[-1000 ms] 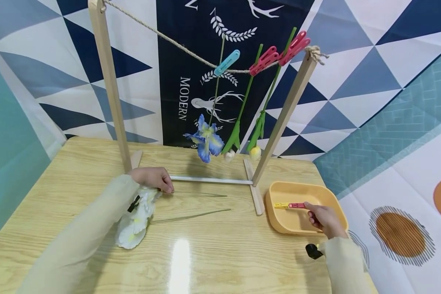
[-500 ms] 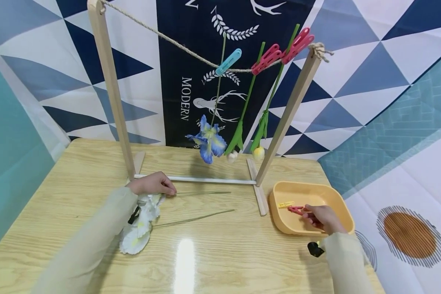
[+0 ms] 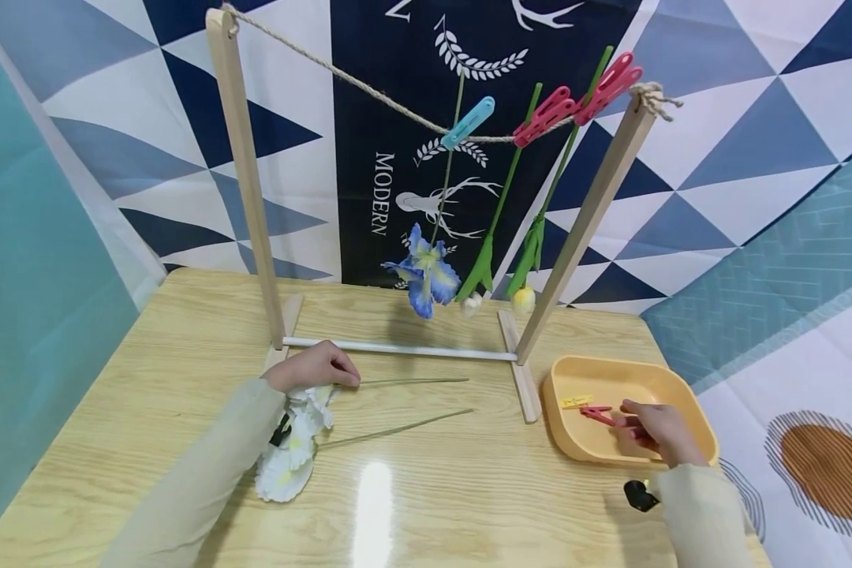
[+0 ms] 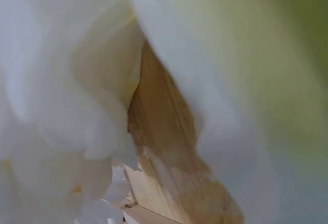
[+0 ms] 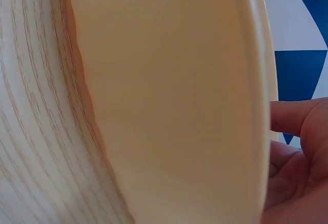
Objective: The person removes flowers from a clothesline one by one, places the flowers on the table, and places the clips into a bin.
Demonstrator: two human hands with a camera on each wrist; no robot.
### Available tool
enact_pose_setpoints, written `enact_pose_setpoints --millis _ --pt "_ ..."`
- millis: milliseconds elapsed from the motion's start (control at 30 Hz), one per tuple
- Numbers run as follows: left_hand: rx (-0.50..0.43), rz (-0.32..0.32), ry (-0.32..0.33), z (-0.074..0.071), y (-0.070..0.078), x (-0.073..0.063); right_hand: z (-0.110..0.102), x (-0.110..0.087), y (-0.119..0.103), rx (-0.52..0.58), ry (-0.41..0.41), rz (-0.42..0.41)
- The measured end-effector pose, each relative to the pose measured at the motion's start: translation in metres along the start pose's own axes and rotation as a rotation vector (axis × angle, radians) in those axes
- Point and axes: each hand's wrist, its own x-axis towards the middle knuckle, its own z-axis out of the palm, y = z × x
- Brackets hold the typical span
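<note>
A person's left hand [image 3: 314, 368] pinching a thin stem [image 3: 415, 381] beside white flowers [image 3: 298, 442] on the wooden surface [image 3: 468, 497], right hand [image 3: 659, 431] inside an orange basin [image 3: 649, 385], touching or just beside a red clothespin [image 3: 592, 412], whether that grip is closed impossible to tell.

2 pegs [image 3: 597, 415] in tray [image 3: 642, 382], R on tbl [image 3: 468, 497]; 2 flowers [image 3: 284, 478] L, before rack [image 3: 250, 170] w/ 3 hung flowers [image 3: 426, 276]

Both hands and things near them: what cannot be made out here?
Head view: whether the right hand touches the red clothespin in the basin; too small.
Right wrist view: that clothespin, hidden behind the basin wall.
Left wrist view: the left hand; close, blurred white petals block most.
Head view: part of the white flowers, under the left sleeve.
</note>
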Motion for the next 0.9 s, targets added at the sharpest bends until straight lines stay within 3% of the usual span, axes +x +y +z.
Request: enact_pose_setpoints --millis 200,467,900 --pt "-0.008 0.054 0.004 0.001 0.0 0.0 -0.003 -0.004 -0.002 -0.006 0.01 -0.015" --pt "-0.052 0.006 0.048 0.001 -0.004 -0.002 -0.004 -0.013 -0.013 -0.017 0.023 -0.064" --pt "-0.085 0.007 0.055 -0.009 0.003 -0.008 -0.004 -0.032 -0.039 -0.099 0.025 -0.205"
